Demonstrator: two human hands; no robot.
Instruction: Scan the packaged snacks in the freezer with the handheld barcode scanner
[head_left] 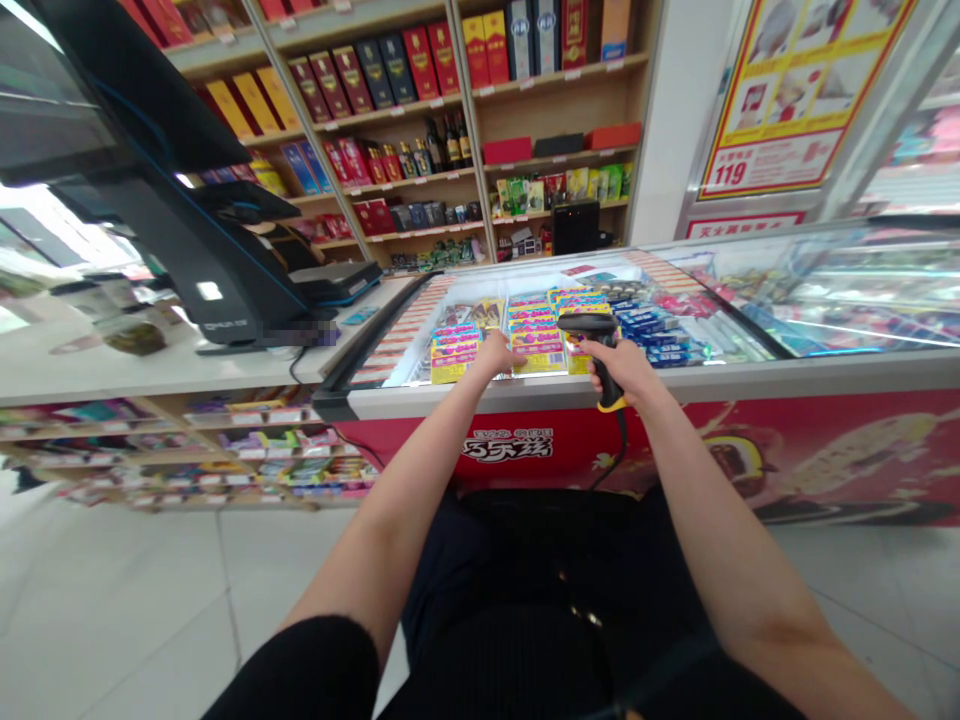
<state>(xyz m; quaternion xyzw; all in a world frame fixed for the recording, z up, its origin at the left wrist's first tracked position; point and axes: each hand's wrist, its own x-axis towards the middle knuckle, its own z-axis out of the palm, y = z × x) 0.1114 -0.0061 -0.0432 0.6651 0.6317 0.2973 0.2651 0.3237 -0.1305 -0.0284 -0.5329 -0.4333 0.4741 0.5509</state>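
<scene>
My right hand (624, 366) is wrapped round the grip of a black and yellow barcode scanner (589, 326), its head pointing left over the chest freezer (675, 378). A dark cable hangs from the scanner's butt. My left hand (495, 354) is closed at the near edge of the freezer, between two rows of bright yellow, pink and blue packets. Its fingertips touch or nearly touch the right-hand row of packets (535, 340); what they pinch, if anything, is hidden. The other row of packets (450, 352) lies just left of it.
Blue packets (652, 328) lie right of the scanner. At left, a checkout terminal (225, 290) stands on a white counter (45, 350) with a jar (133, 335). Shelves of boxes and bottles (405, 150) rise behind. A glass-topped section (862, 290) continues right.
</scene>
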